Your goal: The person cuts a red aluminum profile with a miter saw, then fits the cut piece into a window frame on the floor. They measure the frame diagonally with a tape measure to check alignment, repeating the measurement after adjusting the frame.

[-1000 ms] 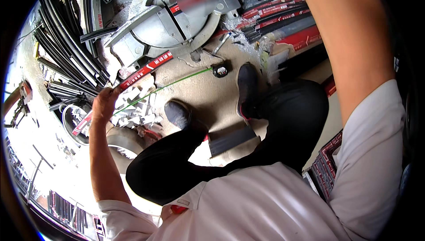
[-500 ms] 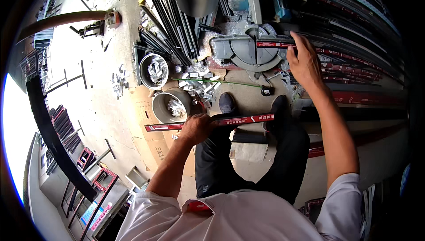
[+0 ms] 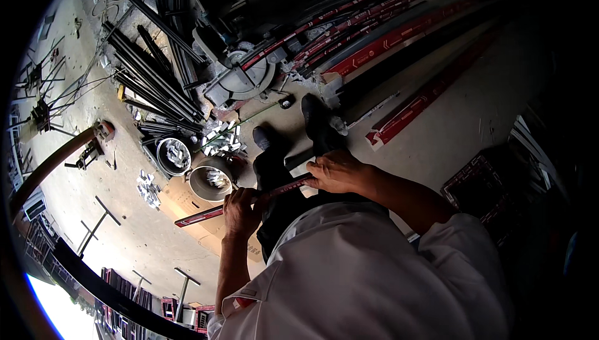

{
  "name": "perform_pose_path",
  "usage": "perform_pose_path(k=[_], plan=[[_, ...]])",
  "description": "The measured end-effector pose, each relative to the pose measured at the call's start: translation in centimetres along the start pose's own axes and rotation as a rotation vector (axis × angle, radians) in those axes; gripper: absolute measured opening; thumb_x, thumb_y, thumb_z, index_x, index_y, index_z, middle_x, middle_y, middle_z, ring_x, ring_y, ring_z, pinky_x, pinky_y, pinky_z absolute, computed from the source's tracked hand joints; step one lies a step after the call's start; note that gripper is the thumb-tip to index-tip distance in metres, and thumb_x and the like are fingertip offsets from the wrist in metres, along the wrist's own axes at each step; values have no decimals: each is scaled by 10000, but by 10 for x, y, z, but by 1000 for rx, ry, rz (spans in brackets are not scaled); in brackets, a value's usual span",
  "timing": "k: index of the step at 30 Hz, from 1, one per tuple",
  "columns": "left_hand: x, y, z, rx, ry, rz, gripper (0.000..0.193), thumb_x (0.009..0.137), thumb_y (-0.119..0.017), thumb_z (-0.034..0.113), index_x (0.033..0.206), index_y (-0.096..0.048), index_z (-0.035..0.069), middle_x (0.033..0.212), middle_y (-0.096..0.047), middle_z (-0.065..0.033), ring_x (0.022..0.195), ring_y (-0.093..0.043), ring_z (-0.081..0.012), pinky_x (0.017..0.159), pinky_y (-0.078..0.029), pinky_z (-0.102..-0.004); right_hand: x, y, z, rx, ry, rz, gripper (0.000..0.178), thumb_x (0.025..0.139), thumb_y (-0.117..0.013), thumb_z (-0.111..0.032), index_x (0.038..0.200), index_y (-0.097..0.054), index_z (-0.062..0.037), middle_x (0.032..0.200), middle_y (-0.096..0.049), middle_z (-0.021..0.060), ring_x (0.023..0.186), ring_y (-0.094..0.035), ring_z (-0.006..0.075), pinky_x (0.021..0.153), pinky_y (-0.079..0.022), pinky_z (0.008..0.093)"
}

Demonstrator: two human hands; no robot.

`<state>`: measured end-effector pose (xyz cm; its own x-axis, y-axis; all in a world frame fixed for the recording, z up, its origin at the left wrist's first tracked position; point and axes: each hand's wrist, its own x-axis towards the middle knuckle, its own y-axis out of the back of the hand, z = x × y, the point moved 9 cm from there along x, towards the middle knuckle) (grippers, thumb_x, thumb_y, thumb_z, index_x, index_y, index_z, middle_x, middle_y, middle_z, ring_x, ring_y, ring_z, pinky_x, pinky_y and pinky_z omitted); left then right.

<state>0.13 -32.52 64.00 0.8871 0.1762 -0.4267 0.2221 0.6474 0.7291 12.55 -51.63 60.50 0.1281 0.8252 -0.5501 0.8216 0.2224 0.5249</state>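
A short black metal profile with a red printed film (image 3: 203, 216) lies slantwise across my lap, its right end higher than its left. My left hand (image 3: 242, 213) is wrapped round it left of its middle. At the right end, the fingers of my right hand (image 3: 334, 172) are closed on it. Beyond my feet stands a miter saw (image 3: 243, 83). A longer red-filmed profile (image 3: 274, 45) rests across its table and runs off to the far right.
Two buckets of small metal pieces, a farther bucket (image 3: 173, 156) and a nearer bucket (image 3: 210, 181), stand beside loose offcuts (image 3: 226, 140). A tape measure (image 3: 287, 101) lies with its green blade out. Cardboard (image 3: 178, 199) covers floor at left; black profiles (image 3: 146, 84) are piled farther off.
My right hand has left the profile on the saw and come down to grip the short profile's right end. My left hand still holds that piece. The whole view has turned and shifted.
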Motion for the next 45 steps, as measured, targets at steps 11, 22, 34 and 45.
perform_pose_path(k=[11, 22, 34, 45], plan=[[10, 65, 63, 151, -409, -35, 183, 908, -784, 354, 1023, -777, 211, 847, -679, -56, 855, -660, -295, 819, -478, -447, -60, -17, -41, 213, -198, 259, 500, 1019, -580, -534, 1047, -632, -38, 833, -727, 207, 809, -726, 412, 753, -559, 525], [-11, 99, 179, 391, -958, -100, 311, 840, -834, 363, 921, -682, 104, 887, -659, -56, 893, -624, -312, 876, -452, -474, -157, -45, -111, 391, -467, 705, 410, 1026, -618, -447, 1003, -630, -38, 799, -709, 207, 786, -715, 417, 730, -557, 525], [-59, 12, 354, 339, -1349, -172, 406, 772, -871, 350, 1019, -701, 76, 989, -669, -80, 977, -620, -324, 981, -439, -531, -310, -111, -81, 593, -711, 1016, 397, 1048, -567, -477, 1037, -634, -85, 776, -705, 164, 765, -715, 398, 718, -547, 525], [-74, -261, 488, -259, -758, -389, 347, 950, -764, 186, 1193, -587, 12, 1026, -647, -99, 978, -634, -205, 887, -525, -377, -532, -229, 75, 789, -808, 1243, 394, 1076, -527, -428, 1060, -637, -50, 827, -706, 190, 787, -713, 422, 700, -543, 576]])
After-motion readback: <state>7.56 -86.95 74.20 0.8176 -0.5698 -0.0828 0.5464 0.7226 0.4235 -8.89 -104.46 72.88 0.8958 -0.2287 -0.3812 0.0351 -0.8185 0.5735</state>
